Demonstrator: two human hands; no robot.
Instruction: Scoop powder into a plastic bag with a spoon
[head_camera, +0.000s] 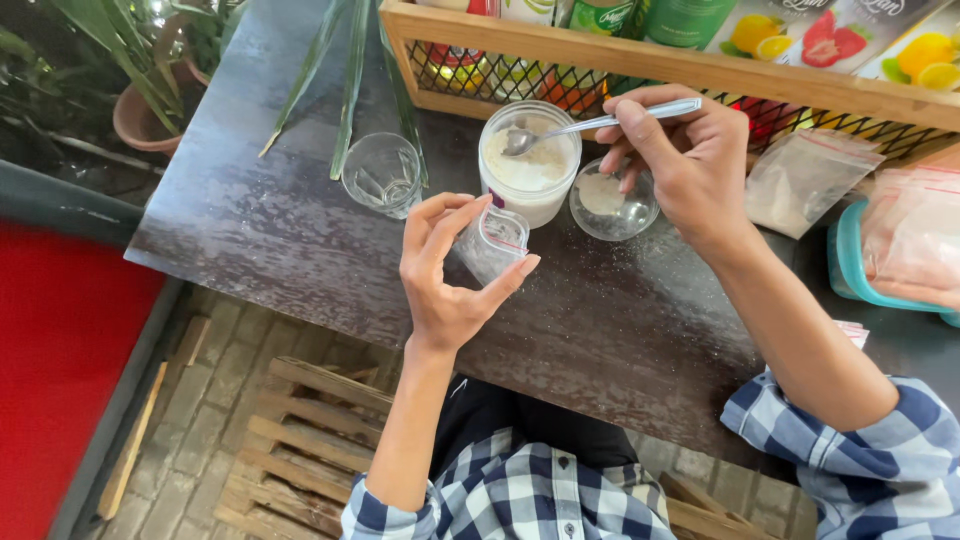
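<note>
Left hand (445, 275) pinches a small zip bag (492, 243) open (thumb & fingers round it) — right hand (680, 160) grips spoon (590, 125), bowl in powder jar (530, 165) just behind bag.

jar (530, 175) mid-table (300, 250), spoon (600, 122) in it | glass (382, 173) left of jar | small bowl (613, 203) right (just beside) | open bag (492, 243) in front of jar | crate (640, 60) behind | tub (860, 270) far right

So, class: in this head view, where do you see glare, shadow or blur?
Head view: soft daylight; pale glare streaks the dark table; the left hand holding the small bag is sharp; the right hand casts faint shadow; the spoon gleams; edges bend slightly.
</note>
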